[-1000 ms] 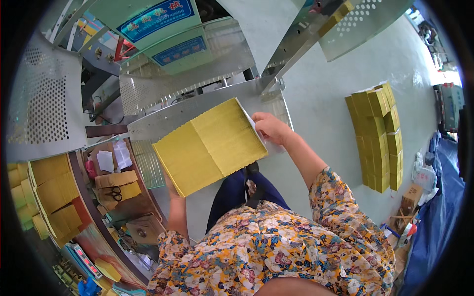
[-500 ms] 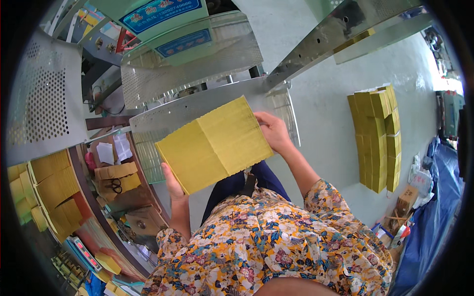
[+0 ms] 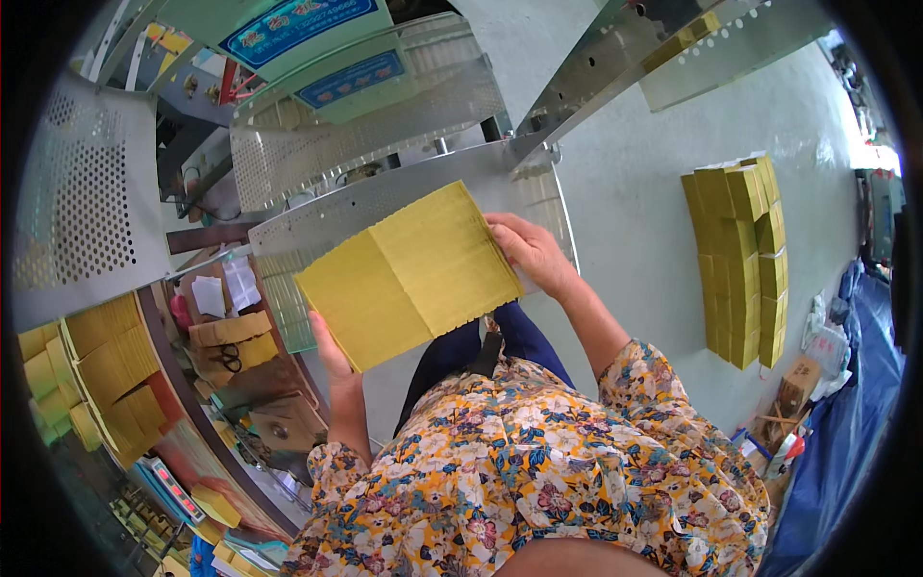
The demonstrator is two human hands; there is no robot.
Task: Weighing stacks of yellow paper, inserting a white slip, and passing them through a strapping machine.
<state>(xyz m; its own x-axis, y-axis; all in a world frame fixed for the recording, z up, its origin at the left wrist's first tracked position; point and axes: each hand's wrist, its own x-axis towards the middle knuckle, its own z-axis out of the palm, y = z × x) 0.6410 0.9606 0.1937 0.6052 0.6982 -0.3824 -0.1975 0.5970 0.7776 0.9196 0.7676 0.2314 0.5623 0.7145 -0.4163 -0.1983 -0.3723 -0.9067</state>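
Between my hands is a stack of yellow paper sheets (image 3: 409, 274) with serrated long edges and a crease across the middle. It is tilted, its right end farther from me. My left hand (image 3: 336, 354) grips its near left corner, the thumb along the side edge and the other fingers hidden beneath. At the right end my right hand (image 3: 531, 252) is closed on the edge, fingers curled against the sheets. Just beyond the stack lies the metal tray (image 3: 361, 223) of a machine, with a clear guard (image 3: 375, 125) above it.
On the floor at right stand bundled yellow paper stacks (image 3: 738, 260). A blue tarp (image 3: 846, 413) and cardboard box (image 3: 798, 383) lie near the right rim. At left are more yellow paper stacks (image 3: 115, 365), black scissors (image 3: 228, 358) and a perforated metal panel (image 3: 82, 192). A metal beam (image 3: 596, 77) slants overhead.
The paper stack has shifted slightly left together with both hands. My right hand has slid a little along the right edge, and its fingers show more over the stack.
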